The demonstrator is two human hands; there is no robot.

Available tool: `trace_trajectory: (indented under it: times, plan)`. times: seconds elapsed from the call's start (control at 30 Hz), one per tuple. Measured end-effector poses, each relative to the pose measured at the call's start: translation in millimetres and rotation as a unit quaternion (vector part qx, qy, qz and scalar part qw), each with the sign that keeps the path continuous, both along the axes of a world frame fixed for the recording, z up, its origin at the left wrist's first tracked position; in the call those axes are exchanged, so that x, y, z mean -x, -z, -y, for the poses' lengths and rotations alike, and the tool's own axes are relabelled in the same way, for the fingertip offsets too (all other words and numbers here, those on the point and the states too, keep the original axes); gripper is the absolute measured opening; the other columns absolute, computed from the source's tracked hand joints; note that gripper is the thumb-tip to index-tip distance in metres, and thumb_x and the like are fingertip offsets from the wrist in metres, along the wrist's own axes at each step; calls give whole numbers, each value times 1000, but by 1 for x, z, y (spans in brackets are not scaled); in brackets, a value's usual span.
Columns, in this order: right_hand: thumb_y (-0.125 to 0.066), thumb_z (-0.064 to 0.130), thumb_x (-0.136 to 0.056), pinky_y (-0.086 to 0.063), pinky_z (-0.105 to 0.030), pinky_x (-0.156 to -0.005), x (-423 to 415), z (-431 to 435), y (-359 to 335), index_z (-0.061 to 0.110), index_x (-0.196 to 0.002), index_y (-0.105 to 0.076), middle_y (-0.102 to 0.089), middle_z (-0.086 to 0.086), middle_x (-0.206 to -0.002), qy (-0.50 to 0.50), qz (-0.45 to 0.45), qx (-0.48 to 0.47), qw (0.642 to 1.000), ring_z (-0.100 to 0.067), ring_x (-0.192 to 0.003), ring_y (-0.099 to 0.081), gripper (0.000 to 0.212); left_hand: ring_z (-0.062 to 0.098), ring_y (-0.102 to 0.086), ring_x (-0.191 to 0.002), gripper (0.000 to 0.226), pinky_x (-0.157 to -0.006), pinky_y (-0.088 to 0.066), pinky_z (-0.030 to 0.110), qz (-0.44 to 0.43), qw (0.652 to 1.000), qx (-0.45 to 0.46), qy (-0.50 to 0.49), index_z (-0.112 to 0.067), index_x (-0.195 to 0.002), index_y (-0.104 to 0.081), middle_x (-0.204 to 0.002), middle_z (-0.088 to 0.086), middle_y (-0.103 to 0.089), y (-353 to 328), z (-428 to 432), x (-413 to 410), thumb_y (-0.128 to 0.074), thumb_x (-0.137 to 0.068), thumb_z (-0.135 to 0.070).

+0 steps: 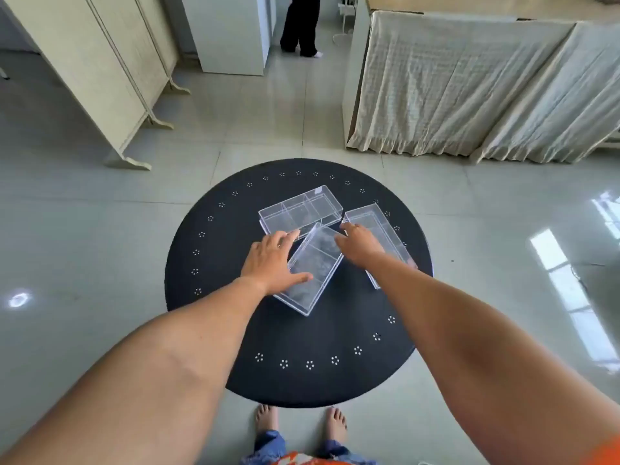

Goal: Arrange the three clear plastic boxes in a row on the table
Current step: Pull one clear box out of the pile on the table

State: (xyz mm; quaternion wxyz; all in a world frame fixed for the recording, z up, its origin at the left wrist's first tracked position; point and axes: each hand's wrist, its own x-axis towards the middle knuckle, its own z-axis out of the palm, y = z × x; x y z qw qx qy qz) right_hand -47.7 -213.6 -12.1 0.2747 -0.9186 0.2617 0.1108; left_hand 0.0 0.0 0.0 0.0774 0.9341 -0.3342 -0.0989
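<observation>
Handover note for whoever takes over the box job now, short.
Left hand: open, on the left side of the near box, thumb on its top.
Right hand: open, at that box's far right corner and over the right box; contact unclear.
Far box lies crosswise behind them.
All three sit on the round black table, each at a different angle.
Done: no row yet.
Left: turn and line up all three.
</observation>
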Motion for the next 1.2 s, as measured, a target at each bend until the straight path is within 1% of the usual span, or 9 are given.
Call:
trace_trajectory:
  times: [0.17, 0.37, 0.5, 0.7, 0.83, 0.93, 1.03, 1.13, 1.2]
  plan:
    - [-45, 33, -96, -33, -47, -112, 6, -7, 21, 13, -152, -33, -37, -19, -151, 46, -17, -45, 998, -40, -138, -38, 61, 25, -9, -152, 123, -119, -21, 44, -64, 997, -21, -23, -35, -156, -2, -165, 4, -6, 41, -14, 34, -60, -59, -83]
    - [-48, 36, -95, -30, -40, -112, 3, -5, 38, 11, -156, -24, -34, -14, -156, 86, -2, -111, 990, -31, -142, -36, 70, 26, -10, -151, 135, -115, -33, 45, -111, 989, 37, -94, -41, -154, 7, -165, 2, 2, 69, -13, 56, -71, -51, -79]
    - [-51, 39, -93, -37, -38, -105, 7, -8, 47, 13, -152, -29, -46, -10, -147, 124, 24, -153, 980, -29, -132, -47, 68, 20, -27, -144, 139, -99, -49, 44, -148, 972, 97, -156, -50, -148, 18, -156, -1, -12, 76, -14, 64, -84, -53, -58]
    - [-52, 42, -91, -39, -33, -89, 13, -10, 55, 17, -145, -33, -54, -9, -137, 160, 34, -198, 966, -29, -121, -55, 63, 20, -43, -129, 139, -87, -50, 39, -161, 970, 107, -144, -52, -147, 18, -143, -1, -21, 72, -25, 55, -86, -54, -50]
    - [-54, 46, -85, -42, -34, -91, 11, -12, 48, 18, -147, -33, -55, -8, -136, 177, 61, -218, 958, -27, -118, -56, 71, 17, -53, -110, 137, -82, -50, 35, -184, 961, 150, -144, -54, -147, 19, -140, -2, -26, 58, -31, 43, -85, -57, -48]
    - [-57, 47, -87, -44, -34, -91, 6, -7, 40, 18, -143, -42, -55, -7, -133, 198, 83, -230, 949, -24, -109, -58, 66, 11, -51, -114, 136, -94, -48, 33, -207, 937, 226, -169, -54, -148, 13, -137, 1, -33, 47, -35, 33, -86, -56, -47]
    - [-59, 43, -91, -39, -30, -86, 4, -4, 34, 14, -137, -50, -57, -5, -126, 211, 116, -260, 935, -21, -104, -55, 56, 15, -55, -114, 129, -102, -43, 30, -241, 892, 312, -222, -52, -151, 2, -127, 4, -45, 36, -38, 23, -87, -57, -44]
    - [-60, 43, -91, -39, -30, -85, 3, -7, 28, 13, -127, -54, -58, -5, -117, 223, 133, -291, 921, -20, -103, -54, 48, 17, -61, -110, 112, -105, -42, 31, -315, 837, 357, -271, -44, -153, -15, -113, -4, -58, 28, -40, 9, -83, -64, -40]
    - [-61, 45, -89, -42, -32, -85, 2, -11, 25, 15, -117, -55, -59, -5, -111, 232, 150, -307, 911, -20, -96, -54, 41, 18, -65, -98, 102, -101, -50, 37, -368, 801, 364, -301, -37, -147, -34, -118, 1, -63, 20, -42, 2, -79, -57, -52]
